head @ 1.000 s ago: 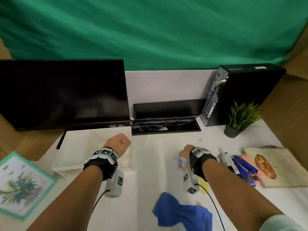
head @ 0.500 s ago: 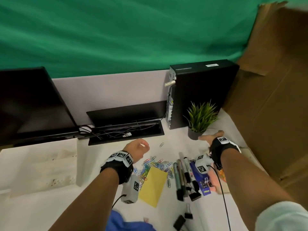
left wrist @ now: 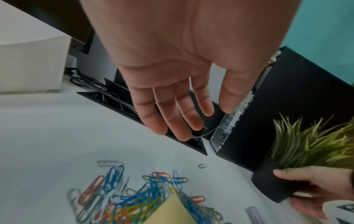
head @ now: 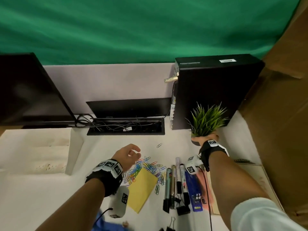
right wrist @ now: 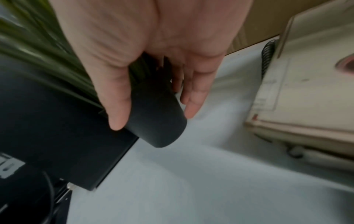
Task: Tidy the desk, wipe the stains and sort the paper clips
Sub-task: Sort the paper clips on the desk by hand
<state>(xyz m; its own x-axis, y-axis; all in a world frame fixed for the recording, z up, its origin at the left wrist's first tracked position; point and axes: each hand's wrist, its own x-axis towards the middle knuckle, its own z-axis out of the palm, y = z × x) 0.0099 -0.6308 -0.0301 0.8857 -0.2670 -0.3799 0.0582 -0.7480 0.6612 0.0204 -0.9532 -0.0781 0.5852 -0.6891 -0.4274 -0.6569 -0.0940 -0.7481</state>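
Observation:
A heap of coloured paper clips [head: 146,165] [left wrist: 134,197] lies mid-desk, partly under a yellow note [head: 143,189]. One stray clip [head: 159,145] lies farther back. My left hand [head: 135,151] [left wrist: 201,119] hovers over the heap with relaxed fingers, holding nothing. My right hand [head: 204,139] [right wrist: 153,119] grips the black pot [right wrist: 159,121] [left wrist: 273,181] of a small green plant [head: 206,120] in front of the computer tower [head: 213,90]; thumb and fingers wrap its sides, and the pot is tilted. A corner of a blue cloth [head: 106,225] shows at the bottom edge.
Markers [head: 175,184], black binder clips [head: 183,210] and a blue pack [head: 193,192] lie right of the clips. A notebook [right wrist: 306,91] sits at the far right. A monitor [head: 28,90], open cable tray [head: 126,127] and white box [head: 38,147] stand behind and left.
The head view swung right. My right hand left the clips, reached back to the plant and closed round its pot. My left hand shifted right to above the clip heap.

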